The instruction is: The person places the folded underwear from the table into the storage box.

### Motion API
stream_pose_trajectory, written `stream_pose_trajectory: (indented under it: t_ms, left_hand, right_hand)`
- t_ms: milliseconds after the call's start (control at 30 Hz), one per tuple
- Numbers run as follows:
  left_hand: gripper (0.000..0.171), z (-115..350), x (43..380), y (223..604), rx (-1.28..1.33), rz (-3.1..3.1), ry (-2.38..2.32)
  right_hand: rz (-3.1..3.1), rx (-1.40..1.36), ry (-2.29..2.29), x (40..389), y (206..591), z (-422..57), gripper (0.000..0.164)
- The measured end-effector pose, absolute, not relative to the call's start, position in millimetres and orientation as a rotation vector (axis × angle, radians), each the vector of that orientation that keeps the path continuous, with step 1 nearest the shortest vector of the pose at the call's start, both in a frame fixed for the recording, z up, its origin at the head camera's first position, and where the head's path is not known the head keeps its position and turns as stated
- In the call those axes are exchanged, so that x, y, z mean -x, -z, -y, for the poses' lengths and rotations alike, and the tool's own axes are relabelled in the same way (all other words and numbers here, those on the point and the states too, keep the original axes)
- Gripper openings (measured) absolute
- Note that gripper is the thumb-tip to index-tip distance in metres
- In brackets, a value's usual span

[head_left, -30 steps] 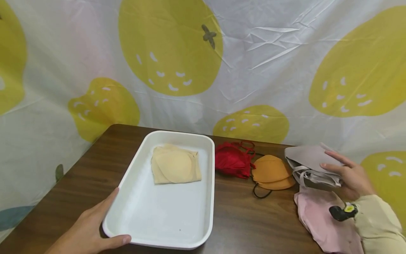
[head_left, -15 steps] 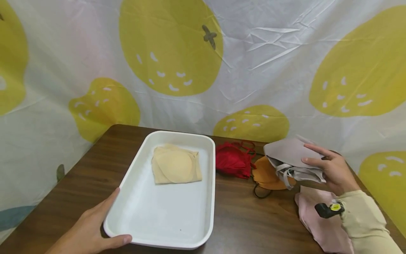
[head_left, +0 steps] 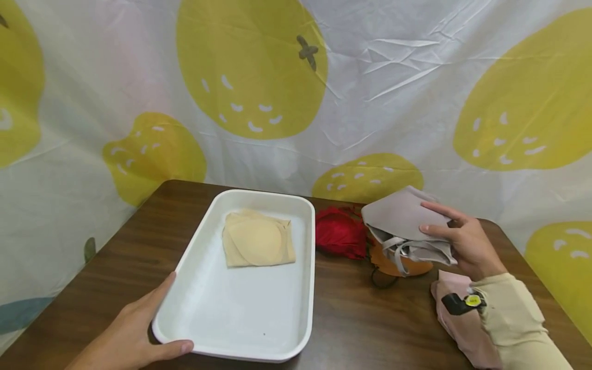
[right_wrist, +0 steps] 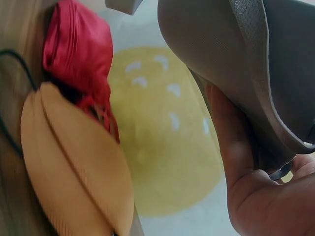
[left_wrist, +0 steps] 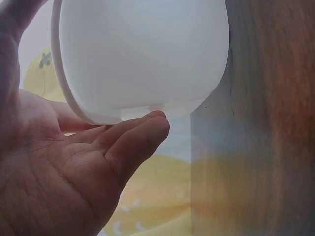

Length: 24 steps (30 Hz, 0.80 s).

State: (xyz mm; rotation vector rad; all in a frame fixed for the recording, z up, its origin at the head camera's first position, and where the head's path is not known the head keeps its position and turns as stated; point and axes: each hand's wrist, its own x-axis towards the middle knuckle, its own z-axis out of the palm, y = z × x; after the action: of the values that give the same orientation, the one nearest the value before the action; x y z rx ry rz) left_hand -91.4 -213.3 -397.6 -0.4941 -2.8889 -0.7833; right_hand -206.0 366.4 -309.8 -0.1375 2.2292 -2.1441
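Note:
My right hand grips a folded grey bra by its right end, thumb on top, with thin straps hanging below. In the right wrist view the grey bra's smooth cup fills the upper right. It is held over an orange bra, partly covering it. A red bra lies left of that, beside a white tray. My left hand holds the tray's near left corner between thumb and fingers. Inside the tray, toward its far end, rests a folded beige bra.
A pink garment lies on the brown wooden table, partly under the right forearm. Behind the table hangs a white curtain printed with yellow fruit. A black strap loop sticks out from the orange bra.
My right hand has carried the grey bra leftward from above the pink garment to over the orange bra. The left hand and the tray stay in place.

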Motion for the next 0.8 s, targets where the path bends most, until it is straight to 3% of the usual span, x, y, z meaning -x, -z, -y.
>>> stream_pose_trajectory:
  t_ms: [800]
  left_hand:
    - [0.129,213,91,395,0.524,2.855,0.813]
  right_hand:
    - [-2.136,0.399,2.082,209,304,-277,0.058]
